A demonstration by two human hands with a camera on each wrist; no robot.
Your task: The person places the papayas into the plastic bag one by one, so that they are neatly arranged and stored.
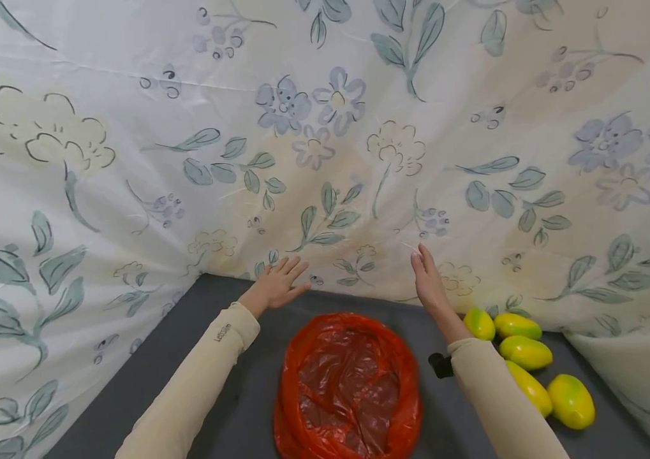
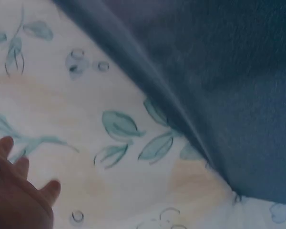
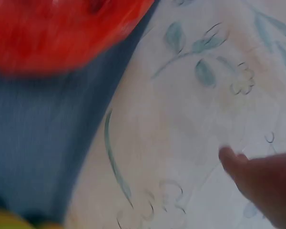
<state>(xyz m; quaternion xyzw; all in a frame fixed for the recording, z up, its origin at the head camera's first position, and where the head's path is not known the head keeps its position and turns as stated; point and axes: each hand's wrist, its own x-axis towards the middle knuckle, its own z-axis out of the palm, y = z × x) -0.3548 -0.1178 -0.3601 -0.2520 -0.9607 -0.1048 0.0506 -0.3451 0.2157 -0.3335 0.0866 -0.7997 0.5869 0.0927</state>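
A red plastic bag (image 1: 407, 389) stands on the dark table with its mouth wide and its rim rolled outward. Beyond its far left side my left hand (image 1: 275, 285) is held out, fingers straight and spread, holding nothing. My right hand (image 1: 432, 287) is raised past the bag's far right side, its fingers straight and nothing in them. To the right of that forearm lie several yellow-green, mango-like fruits (image 1: 525, 352), one partly hidden by the sleeve. In the right wrist view the bag (image 3: 62, 38) appears at the upper left, apart from the hand (image 3: 267, 183).
A floral cloth (image 1: 325, 191) hangs behind the table and along its sides. The dark tabletop (image 1: 233, 395) runs back to the cloth. A small black object (image 1: 441, 365) sits at the right wrist, by the cuff.
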